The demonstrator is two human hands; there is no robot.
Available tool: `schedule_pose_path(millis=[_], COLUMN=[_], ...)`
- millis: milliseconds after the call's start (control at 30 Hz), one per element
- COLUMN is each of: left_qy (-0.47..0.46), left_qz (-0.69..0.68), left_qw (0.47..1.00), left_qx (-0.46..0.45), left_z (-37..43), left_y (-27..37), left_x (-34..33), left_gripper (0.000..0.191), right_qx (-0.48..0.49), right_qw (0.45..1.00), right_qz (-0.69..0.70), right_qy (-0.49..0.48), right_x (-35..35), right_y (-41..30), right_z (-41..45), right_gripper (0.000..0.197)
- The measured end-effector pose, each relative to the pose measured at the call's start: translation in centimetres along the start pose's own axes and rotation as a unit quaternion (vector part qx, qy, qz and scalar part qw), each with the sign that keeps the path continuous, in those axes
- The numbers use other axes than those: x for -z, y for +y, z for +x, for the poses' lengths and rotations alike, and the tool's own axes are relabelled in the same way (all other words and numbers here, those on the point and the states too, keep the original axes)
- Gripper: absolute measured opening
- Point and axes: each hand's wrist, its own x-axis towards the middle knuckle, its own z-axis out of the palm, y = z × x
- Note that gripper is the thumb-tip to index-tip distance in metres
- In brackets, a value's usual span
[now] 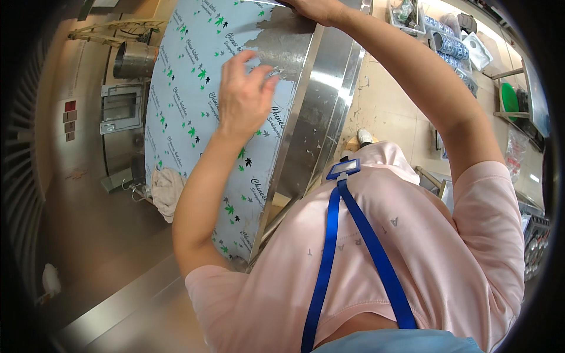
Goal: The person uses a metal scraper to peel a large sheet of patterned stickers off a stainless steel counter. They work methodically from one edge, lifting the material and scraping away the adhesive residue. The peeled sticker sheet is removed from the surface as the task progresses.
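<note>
A stainless steel worktop or panel lies before me, largely covered by pale blue protective film [181, 92] printed with green and black leaves and writing. Near the top, the film ends in a ragged edge beside a patch of bare grey steel [287, 48]. My left hand [247, 90] is over the film by that edge, its fingers spread and slightly curled, slightly blurred, with nothing visible in them. At the top rim of the view, my right hand [311, 9] is at the far part of the steel; its fingertips are cut off or hidden, so its grip cannot be made out.
A crumpled cloth [167, 189] lies at the film's left edge, with a metal pot [134, 59] farther up. Along the right side of the panel runs a steel ledge [309, 119] with flaking residue. Patterned blue-and-white cylindrical items [450, 46] and plastic bins stand on the tiled floor at right.
</note>
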Motion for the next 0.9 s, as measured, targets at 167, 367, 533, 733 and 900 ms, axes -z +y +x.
schedule_pose_path(millis=[167,367,533,733,900], left_qy=[-0.065,-0.090,0.000,-0.006,0.004], left_qz=[-0.101,-0.238,-0.232,-0.208,-0.052], left_qw=[0.989,0.967,0.966,0.960,0.998], left_qx=[0.088,-0.031,0.114,0.186,0.029], left_z=[-2.0,0.1,0.0,0.2,-0.7], left_y=[1.5,7.1,1.5,-1.2,0.7], left_x=[-0.9,0.0,1.5,0.9,-1.7], left_gripper=[0.029,0.024,0.013,0.017,0.025], right_qx=[0.049,0.064,0.129,0.043,-0.052], right_qw=[0.999,0.998,0.987,0.989,0.991], right_qz=[0.012,-0.005,-0.089,-0.144,-0.038], right_qy=[-0.001,-0.010,-0.045,0.019,0.118], right_x=[-0.1,0.1,0.3,2.1,2.6], right_y=[0.7,0.5,0.0,0.2,2.6], right_z=[0.5,0.0,-2.1,-8.3,-11.1], right_gripper=[0.039,0.037,0.031,0.037,0.039])
